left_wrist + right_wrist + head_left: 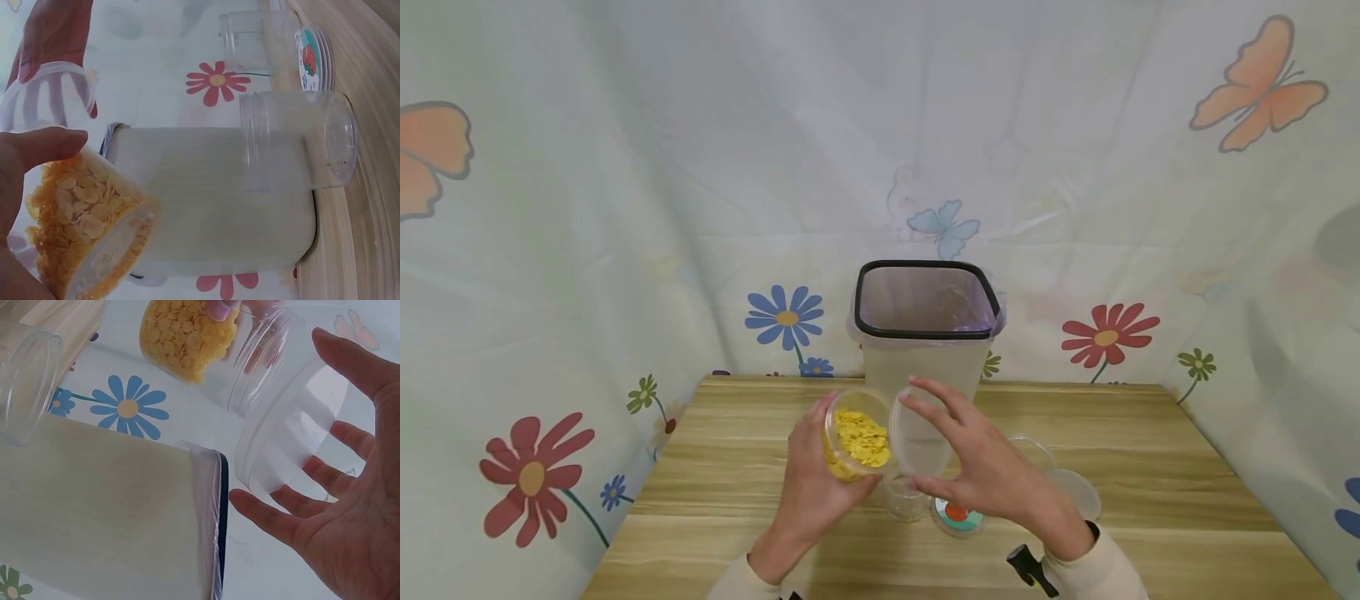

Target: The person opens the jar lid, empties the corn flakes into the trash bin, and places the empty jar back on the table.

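Note:
My left hand (811, 482) grips a clear plastic jar (106, 215) of yellow corn flakes (861, 437), raised above the table and tilted with its mouth toward the right. The thumb and fingers wrap round the jar's side. A translucent round lid (917, 442) is in my right hand (988, 467), held on edge between thumb and spread fingers. In the right wrist view the lid (294, 419) overlaps the jar's threaded mouth.
Behind the hands stands a pale bin (928, 362) with a black rim and a plastic liner. On the wooden table (737, 467) are a clear jar (294, 140), another clear jar (256, 44), a stack of labelled discs (958, 518) and a translucent disc (1078, 492).

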Demonstrator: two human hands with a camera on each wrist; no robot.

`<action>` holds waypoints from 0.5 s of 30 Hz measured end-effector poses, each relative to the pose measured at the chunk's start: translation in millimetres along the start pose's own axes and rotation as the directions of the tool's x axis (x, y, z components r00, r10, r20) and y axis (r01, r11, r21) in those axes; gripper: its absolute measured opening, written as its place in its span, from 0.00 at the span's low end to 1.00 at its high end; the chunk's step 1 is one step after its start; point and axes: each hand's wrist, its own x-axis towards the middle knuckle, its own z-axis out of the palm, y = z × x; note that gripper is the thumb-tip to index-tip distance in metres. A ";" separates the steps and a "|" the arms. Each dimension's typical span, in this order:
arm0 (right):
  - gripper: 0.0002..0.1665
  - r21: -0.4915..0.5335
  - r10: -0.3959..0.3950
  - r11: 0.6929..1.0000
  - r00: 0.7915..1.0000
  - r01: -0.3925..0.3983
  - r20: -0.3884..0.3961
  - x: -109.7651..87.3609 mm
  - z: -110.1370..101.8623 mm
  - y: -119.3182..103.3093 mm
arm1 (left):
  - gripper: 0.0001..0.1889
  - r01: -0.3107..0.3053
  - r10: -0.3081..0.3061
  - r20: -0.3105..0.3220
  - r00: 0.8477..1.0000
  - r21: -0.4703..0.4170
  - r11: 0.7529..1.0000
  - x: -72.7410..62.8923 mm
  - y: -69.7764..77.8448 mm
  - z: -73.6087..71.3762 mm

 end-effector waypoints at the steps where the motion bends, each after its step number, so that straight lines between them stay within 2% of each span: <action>1: 0.51 -0.003 0.002 1.000 1.000 -0.002 -0.007 0.2 1.6 0.6 | 0.62 0.010 -0.010 -0.001 1.000 -0.002 1.000 -0.7 -1.4 -1.5; 4: 0.51 -0.014 0.011 1.000 0.999 -0.011 -0.031 0.7 7.4 2.4 | 0.64 0.027 -0.027 -0.013 1.000 -0.015 1.000 -2.0 -4.4 -6.3; 8: 0.52 -0.014 0.039 0.999 0.998 -0.040 -0.040 2.5 15.2 3.5 | 0.63 0.092 -0.093 -0.006 0.996 -0.056 0.994 -3.2 -6.7 -13.8; 11: 0.52 -0.006 0.068 0.998 0.997 -0.068 -0.032 4.5 20.6 3.2 | 0.63 0.168 -0.167 0.015 0.986 -0.101 0.981 -5.0 -8.6 -19.9; 15: 0.53 0.007 0.102 0.995 0.995 -0.102 -0.020 7.4 28.6 2.7 | 0.63 0.233 -0.232 0.025 0.972 -0.134 0.963 -7.7 -12.4 -28.6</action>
